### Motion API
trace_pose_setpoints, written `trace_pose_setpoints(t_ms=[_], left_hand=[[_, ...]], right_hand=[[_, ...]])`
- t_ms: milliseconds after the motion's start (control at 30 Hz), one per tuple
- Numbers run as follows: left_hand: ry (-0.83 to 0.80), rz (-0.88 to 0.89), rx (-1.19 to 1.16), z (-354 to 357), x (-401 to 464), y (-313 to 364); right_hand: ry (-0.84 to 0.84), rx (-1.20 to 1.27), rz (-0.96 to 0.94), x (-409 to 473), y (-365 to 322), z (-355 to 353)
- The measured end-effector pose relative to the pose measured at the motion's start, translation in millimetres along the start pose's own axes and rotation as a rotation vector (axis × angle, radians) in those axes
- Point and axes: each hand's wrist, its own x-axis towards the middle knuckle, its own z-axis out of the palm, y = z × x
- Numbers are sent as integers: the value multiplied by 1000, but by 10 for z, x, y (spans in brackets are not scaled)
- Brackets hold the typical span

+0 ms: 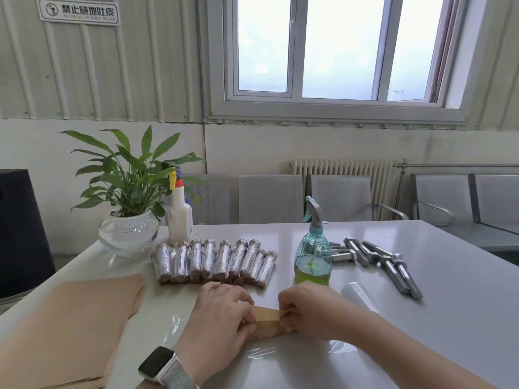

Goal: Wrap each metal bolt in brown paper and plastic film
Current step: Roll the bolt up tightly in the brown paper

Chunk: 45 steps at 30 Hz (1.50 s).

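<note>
A bolt wrapped in brown paper lies on a sheet of clear plastic film at the near middle of the white table. My left hand grips its left end and my right hand grips its right end. A row of several bolts wrapped in paper and film lies behind my hands. Several bare metal bolts lie at the right. A stack of brown paper sheets sits at the near left. A roll of plastic film lies just right of my right hand.
A teal spray bottle with green liquid stands behind my right hand. A potted plant in a glass bowl and a white spray bottle stand at the table's far left. Metal chairs line the wall beyond the table.
</note>
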Motion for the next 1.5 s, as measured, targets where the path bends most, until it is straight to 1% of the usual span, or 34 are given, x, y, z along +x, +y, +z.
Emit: trace_pose_setpoints(t_ms=[167, 300, 467, 567, 633, 733, 867, 1000, 1067, 1167, 1267, 1400, 1500], left_hand=[[46, 31, 30, -33, 3, 31], [61, 91, 53, 6, -17, -6], [56, 168, 47, -5, -14, -65], [65, 204, 39, -33, 4, -86], [82, 186, -2, -38, 7, -81], [70, 112, -78, -55, -1, -69], [33, 160, 19, -52, 24, -67], [1, 79, -52, -22, -6, -47], [3, -37, -114, -22, -1, -9], [-6, -184, -74, 25, 38, 46], [44, -329, -46, 74, 82, 96], [2, -408, -27, 71, 79, 135], [-24, -420, -50, 51, 77, 129]], right_hand=[[86, -51, -22, -90, -46, 100], [166, -63, -55, -111, -43, 181], [306, -109, -116, -160, -35, 249], [452, -196, -148, -177, -36, 270], [469, -188, -131, -180, -43, 288], [502, -238, -134, -190, -52, 315], [524, -286, -139, -183, -38, 368], [550, -333, -125, -188, -54, 397], [568, -359, -116, -189, -67, 415], [585, -388, -108, -187, -78, 429], [602, -374, -108, -186, -83, 440], [587, -363, -116, -198, -90, 464], [570, -359, -103, -206, -104, 465]])
